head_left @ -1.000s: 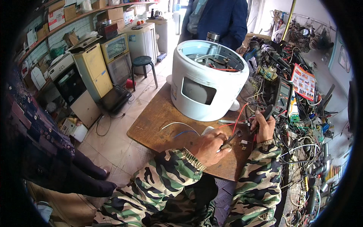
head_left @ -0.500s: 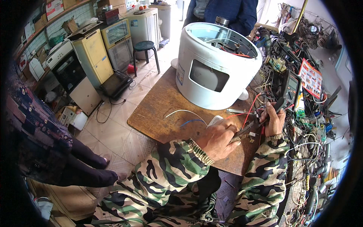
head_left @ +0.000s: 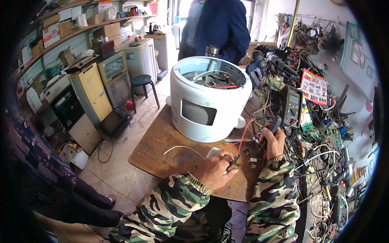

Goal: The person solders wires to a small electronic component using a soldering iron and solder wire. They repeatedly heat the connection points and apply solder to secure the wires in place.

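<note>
My left hand [head_left: 219,169] is closed over the wooden table [head_left: 152,154], round a small white part [head_left: 212,152] with a white wire [head_left: 182,147] and a blue wire leading off it. A thin dark piece [head_left: 234,162] pokes out by its fingertips; its kind is unclear. At the table's right side, my right hand [head_left: 273,142] grips a dark-handled tool [head_left: 276,124] whose working end is hidden. Between the hands a red wire [head_left: 242,137] arches up. Small loose parts [head_left: 253,160] lie below it. Beyond stands a round white appliance housing [head_left: 210,109], open on top.
A multimeter [head_left: 292,106] leans among heaped cables and tools [head_left: 320,162] along the right. A person in a dark jacket [head_left: 216,28] stands behind the housing; another person [head_left: 44,162] is at the left. A stool [head_left: 142,81] and old appliances [head_left: 90,87] line the floor.
The view has shifted, so the table and housing sit lower and further left. My hands have drawn a little apart; both keep their hold.
</note>
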{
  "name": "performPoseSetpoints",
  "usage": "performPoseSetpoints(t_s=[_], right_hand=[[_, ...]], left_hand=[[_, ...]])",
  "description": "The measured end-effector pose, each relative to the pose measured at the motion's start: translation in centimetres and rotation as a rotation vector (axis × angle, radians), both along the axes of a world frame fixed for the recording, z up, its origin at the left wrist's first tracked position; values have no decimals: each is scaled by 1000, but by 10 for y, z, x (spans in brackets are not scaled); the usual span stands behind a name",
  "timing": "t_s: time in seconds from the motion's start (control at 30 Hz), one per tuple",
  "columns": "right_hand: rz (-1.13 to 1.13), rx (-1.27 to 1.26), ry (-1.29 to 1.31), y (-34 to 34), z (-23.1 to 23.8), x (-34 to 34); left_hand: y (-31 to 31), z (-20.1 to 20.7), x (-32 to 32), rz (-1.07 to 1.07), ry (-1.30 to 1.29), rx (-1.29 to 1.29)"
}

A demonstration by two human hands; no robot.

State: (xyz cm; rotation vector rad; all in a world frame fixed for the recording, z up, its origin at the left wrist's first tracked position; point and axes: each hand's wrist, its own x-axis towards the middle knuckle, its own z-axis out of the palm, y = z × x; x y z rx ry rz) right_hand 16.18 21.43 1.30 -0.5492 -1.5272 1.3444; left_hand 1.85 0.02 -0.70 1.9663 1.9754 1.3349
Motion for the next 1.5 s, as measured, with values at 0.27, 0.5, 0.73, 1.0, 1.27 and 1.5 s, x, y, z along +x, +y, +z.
performPoseSetpoints(t_s=[0.27,0.5,0.73,1.0,1.27,1.5], right_hand=[[-21,17,-118,-7,17,4],[-233,80,382,11,23,20],[-478,409,-29,40,-4,27],[-651,443,-871,29,-12,30],[-803,524,-943,38,-23,36],[-808,600,-834,46,-23,43]], left_hand=[[-6,5,-5,-5,-47,-20],[2,2,-4,-23,-34,-5],[-8,3,-6,31,-42,-68],[-6,0,-2,10,-51,-39],[4,-17,3,6,-111,14],[3,-16,-1,-58,-96,51]])
